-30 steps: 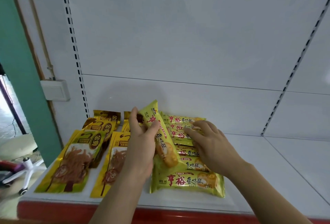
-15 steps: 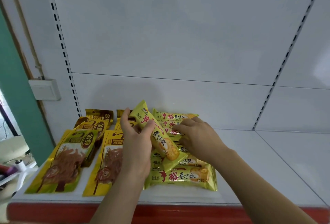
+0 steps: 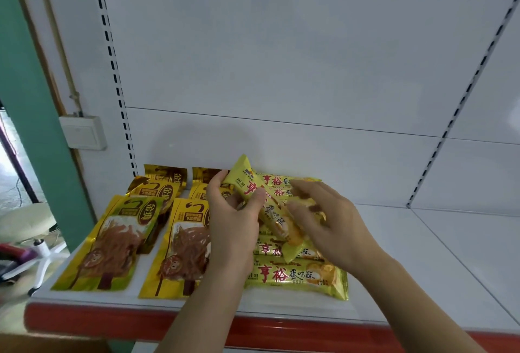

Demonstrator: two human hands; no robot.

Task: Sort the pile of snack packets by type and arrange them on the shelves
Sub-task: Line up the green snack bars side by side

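2 kinds of glossy foil packets on a white metal shelf with a red front lip. At left, flat gold pouches in 2 overlapping columns running from near to far, each with a clear window showing brown shredded strips, a dark oval label bearing a gold character, and a round brown seal low down. At centre, long yellow pillow-shaped packets stacked flat in a column, seams crimped, printed in red "亨裕" and dark "蛋味酥" beside a picture of a golden pastry. Left hand, grip clasped on 1 yellow packet, thumb and fingers pinching its upper half, packet raised and tilted above the stack, far end pointing up-left. Right hand just right of that packet over the stack, fingers loosely curled and blurred; cannot tell whether grasping anything. Behind, smooth white back panels with 2 slotted uprights; further left, a white wall box beside a green frame.
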